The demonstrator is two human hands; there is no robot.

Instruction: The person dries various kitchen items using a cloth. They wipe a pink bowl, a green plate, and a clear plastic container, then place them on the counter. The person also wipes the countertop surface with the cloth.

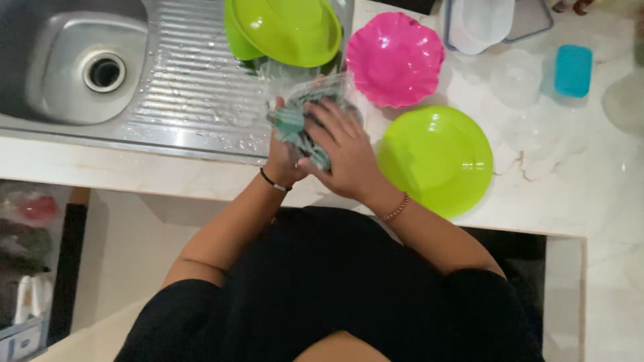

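the left hand (283, 155) grips a clear plastic container (315, 94) from below, held over the edge of the steel draining board (188, 87), while the right hand (342, 144) presses a teal-green cloth (295, 124) into it, fingers spread over the cloth. the wiping looks to be midway: a lime green round plate (436, 159) and a pink scalloped plastic bowl (394, 59) lie on the pale marble surface (577, 188) to the right. stacked lime green bowls (285, 30) sit on the wet draining board, so some pieces seem left. farther right stand clear tubs and a turquoise lidded box (573, 70). the steel sink basin (74, 67) is at the upper left, and pale floor shows below the surface.
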